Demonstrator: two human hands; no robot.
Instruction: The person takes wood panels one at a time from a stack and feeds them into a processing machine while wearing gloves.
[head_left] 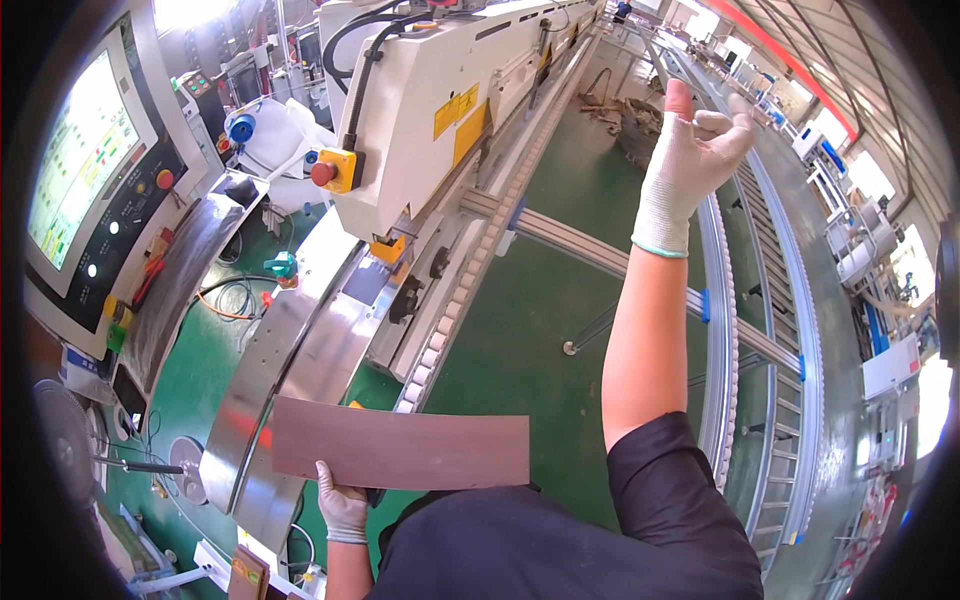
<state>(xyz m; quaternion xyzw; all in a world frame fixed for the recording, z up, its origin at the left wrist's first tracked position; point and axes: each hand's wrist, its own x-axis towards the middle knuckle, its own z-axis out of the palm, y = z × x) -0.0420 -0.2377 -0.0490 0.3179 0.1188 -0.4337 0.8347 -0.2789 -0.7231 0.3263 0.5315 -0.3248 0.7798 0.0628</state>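
Note:
My left hand [342,505], in a pale glove, grips the near edge of a flat brown panel [400,445] at its left part. The panel lies level in front of my body, its left end over the metal table edge of a long beige machine [420,110]. My right hand [700,145] is raised far out to the right, arm stretched, above a roller track. It wears a white glove with the thumb tip bare. The thumb points up, the other fingers are apart and partly bent, and nothing shows in them.
At the left stands a control panel with a lit screen [85,150]. A red stop button [324,174] sits on the machine's near end. Roller tracks [790,400] run away on the right, joined by a crossbar [580,240]. Brown boards [248,575] stand at the lower left.

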